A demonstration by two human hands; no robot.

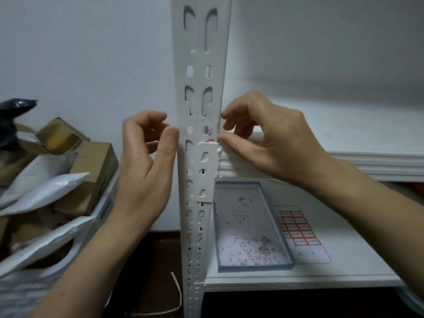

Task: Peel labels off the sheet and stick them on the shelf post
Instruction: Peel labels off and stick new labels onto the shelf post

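Note:
A white perforated shelf post point(199, 72) runs upright through the middle. A small red-and-white label point(210, 140) shows on the post's right edge just above a white bracket. My right hand point(270, 138) pinches at that edge, thumb and fingertips touching the post beside the label. On the post's left side my left hand point(144, 161) rests its thumb against the metal, its fingers curled and holding nothing. The label sheet point(300, 232), with red-bordered stickers, lies on the lower shelf at the right.
A shallow grey-rimmed tray point(266, 216) with bits of paper scrap sits on the lower white shelf point(344, 267), next to the sheet. Left of the post, a bin holds cardboard boxes point(91, 166) and white mailer bags point(46, 193). An upper shelf board point(367, 138) juts right.

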